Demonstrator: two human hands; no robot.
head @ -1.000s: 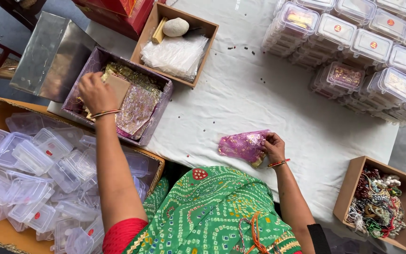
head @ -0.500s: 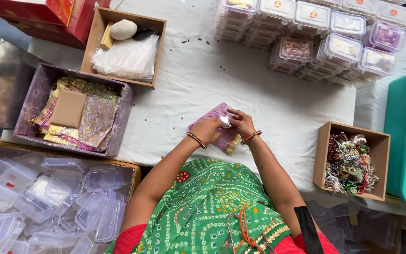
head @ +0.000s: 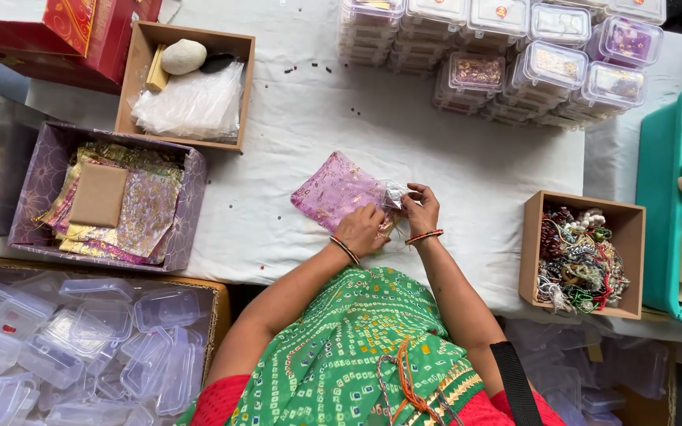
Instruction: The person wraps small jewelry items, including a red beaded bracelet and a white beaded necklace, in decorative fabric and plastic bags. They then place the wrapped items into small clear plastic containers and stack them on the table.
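Observation:
A pink sheer pouch with gold print (head: pixel 337 191) lies on the white cloth-covered table (head: pixel 294 134) in front of me. My left hand (head: pixel 363 229) grips its near right edge. My right hand (head: pixel 421 210) pinches the pouch's mouth, where something small and silvery shows between the fingers. Both wrists carry thin bangles. What is inside the pouch is hidden.
At left stands a purple box of patterned pouches (head: pixel 112 199), behind it a wooden box with clear bags and a stone (head: pixel 187 83). Stacked clear plastic containers (head: pixel 515 55) fill the back. A wooden box of beaded jewellery (head: pixel 582 252) is at right, beside a teal tray (head: pixel 657 197). Empty plastic boxes (head: pixel 80 347) lie lower left.
My left hand came back from the purple box at left and joined my right hand on the pink pouch. The view swung to the right and the pouch now lies flatter on the table.

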